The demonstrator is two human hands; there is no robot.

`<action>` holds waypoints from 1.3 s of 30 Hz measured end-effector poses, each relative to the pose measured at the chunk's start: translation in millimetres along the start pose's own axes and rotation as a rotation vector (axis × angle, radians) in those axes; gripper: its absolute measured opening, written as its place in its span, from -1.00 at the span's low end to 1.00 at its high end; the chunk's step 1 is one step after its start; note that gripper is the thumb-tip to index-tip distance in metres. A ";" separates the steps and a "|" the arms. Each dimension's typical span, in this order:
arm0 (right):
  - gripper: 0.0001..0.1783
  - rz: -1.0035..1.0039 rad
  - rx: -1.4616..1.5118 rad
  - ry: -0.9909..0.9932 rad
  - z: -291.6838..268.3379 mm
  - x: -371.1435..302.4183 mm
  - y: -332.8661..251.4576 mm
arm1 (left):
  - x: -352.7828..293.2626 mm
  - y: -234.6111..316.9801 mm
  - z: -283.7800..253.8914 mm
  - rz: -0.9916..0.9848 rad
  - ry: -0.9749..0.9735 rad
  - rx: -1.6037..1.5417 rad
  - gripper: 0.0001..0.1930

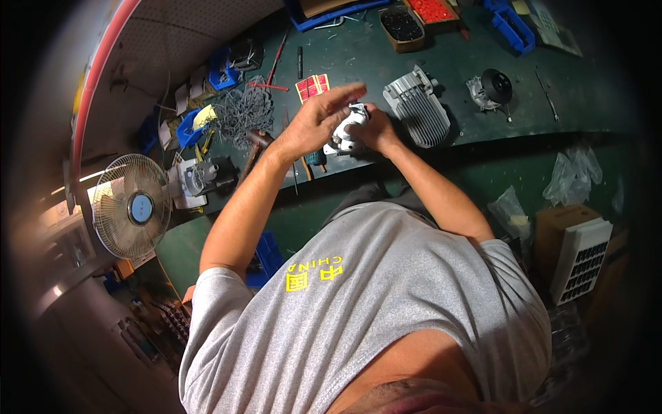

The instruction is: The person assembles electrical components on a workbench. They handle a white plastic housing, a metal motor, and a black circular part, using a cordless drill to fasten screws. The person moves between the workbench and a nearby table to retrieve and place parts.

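Near the front edge of the bench I have a small silver-white metal casting (352,126), partly covered by my hands. My right hand (379,132) is closed round its right side, the thumb lying across the front. On the left, my left hand (318,124) is open, its fingers stretched out to the right above the casting's top; whether the palm touches it is hidden. Just right of my right hand lies a finned grey metal housing (420,107). Farther right sits a motor part with a black round cap (495,88).
A heap of grey wires (245,110), a hammer (258,140) and blue bins (189,127) lie to the left. A fan (138,200) stands beside the bench. Boxes of black parts (403,27) and red parts (432,10) are at the back. A red-and-yellow card (312,85) lies behind my left hand.
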State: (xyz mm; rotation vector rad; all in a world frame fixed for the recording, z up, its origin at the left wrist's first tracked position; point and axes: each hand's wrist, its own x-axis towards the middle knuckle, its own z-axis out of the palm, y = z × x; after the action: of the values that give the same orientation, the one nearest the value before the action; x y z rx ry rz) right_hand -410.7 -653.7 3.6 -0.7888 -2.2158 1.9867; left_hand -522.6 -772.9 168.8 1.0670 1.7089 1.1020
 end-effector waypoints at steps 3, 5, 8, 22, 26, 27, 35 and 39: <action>-0.21 -0.017 0.009 -0.009 0.8 0.4 1.9 | 6.0 14.8 -4.0 0.006 -0.032 0.041 -0.58; -0.22 -0.038 0.019 0.018 2.0 2.0 5.4 | 11.2 13.2 -10.5 -0.047 0.002 0.117 -0.65; -0.23 -0.029 0.070 0.024 4.6 -0.4 2.6 | 12.7 1.8 -1.7 -0.189 0.277 -0.079 -0.64; -0.23 -0.093 0.103 0.009 5.4 3.9 10.8 | 12.7 3.1 39.1 -0.229 0.607 -0.276 -0.71; -0.23 0.061 0.013 0.003 3.0 2.9 1.4 | 0.2 14.3 5.9 0.013 0.247 0.675 -0.71; -0.17 0.076 0.008 -0.027 2.0 3.1 -0.9 | 0.2 23.1 -1.3 0.015 0.125 0.731 -0.75; -0.11 0.077 -0.094 0.034 -0.6 2.3 -6.2 | 16.3 36.7 -28.4 0.398 -0.235 1.210 -0.82; -0.14 0.036 -0.077 0.034 0.1 -1.8 -6.6 | 21.7 32.7 -30.2 0.478 -0.306 1.176 -0.82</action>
State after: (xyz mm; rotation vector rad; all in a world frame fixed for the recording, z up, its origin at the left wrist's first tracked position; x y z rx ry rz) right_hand -411.3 -654.8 10.3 -0.8706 -2.2870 1.8982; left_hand -550.1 -751.6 204.0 2.2977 1.8577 0.0217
